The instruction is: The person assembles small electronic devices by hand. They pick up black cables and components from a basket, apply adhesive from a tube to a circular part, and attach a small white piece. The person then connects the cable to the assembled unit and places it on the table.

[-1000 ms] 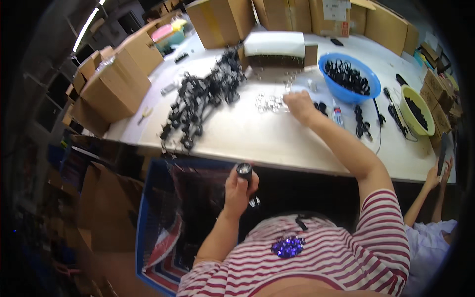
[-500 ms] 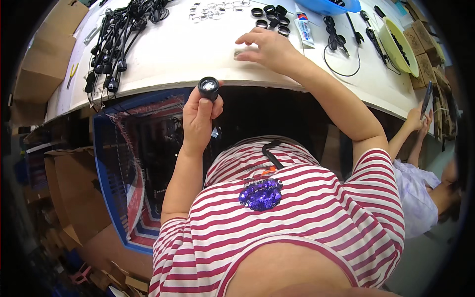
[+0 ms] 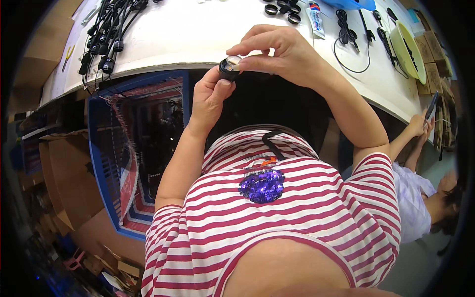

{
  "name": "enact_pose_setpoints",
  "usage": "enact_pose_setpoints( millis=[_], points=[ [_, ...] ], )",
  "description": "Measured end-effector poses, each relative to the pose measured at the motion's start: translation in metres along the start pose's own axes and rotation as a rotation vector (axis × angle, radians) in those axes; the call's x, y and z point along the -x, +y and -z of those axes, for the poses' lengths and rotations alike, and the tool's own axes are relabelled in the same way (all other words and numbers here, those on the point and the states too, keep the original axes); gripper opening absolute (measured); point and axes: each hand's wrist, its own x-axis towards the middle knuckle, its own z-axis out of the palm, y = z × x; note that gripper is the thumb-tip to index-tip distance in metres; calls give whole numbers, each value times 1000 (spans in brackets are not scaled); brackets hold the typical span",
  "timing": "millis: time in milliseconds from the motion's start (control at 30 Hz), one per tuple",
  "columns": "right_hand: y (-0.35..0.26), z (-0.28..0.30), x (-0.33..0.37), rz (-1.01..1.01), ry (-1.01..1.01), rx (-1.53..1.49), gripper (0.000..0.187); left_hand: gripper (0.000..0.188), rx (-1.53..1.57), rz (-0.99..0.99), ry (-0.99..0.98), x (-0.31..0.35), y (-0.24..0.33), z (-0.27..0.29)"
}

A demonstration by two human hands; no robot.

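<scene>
My left hand (image 3: 208,99) is closed around a short black cylindrical lamp head (image 3: 226,74), its round mouth facing up. Between the thumb and fingertips of my right hand (image 3: 284,52) is a small clear round lens (image 3: 234,61), held right at that mouth. Whether the lens sits inside the rim or only touches it, I cannot tell. Both hands are just off the front edge of the white table (image 3: 188,37).
Black cables with lamp heads (image 3: 111,44) hang over the table's left edge near yellow-handled pliers (image 3: 68,57). Black rings (image 3: 294,19), a tube (image 3: 315,20), a coiled cable (image 3: 344,29) and a yellow-green basin (image 3: 408,52) lie right. Below stands a blue crate (image 3: 99,163); another person's hand (image 3: 418,123) holds a phone.
My right hand has come down from the table with the lens to the lamp head. My left hand has moved up and right, and the view has shifted slightly.
</scene>
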Motion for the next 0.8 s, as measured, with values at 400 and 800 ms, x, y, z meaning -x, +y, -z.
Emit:
enact_pose_setpoints(
  millis=[400,800],
  points=[
    [-5,-2,18,20,-54,103,26,24,-125,34,-17,4,-5,-9],
    [84,55,25,-276,275,1032,22,33,92,5,-98,9,13,-13]
  ],
)
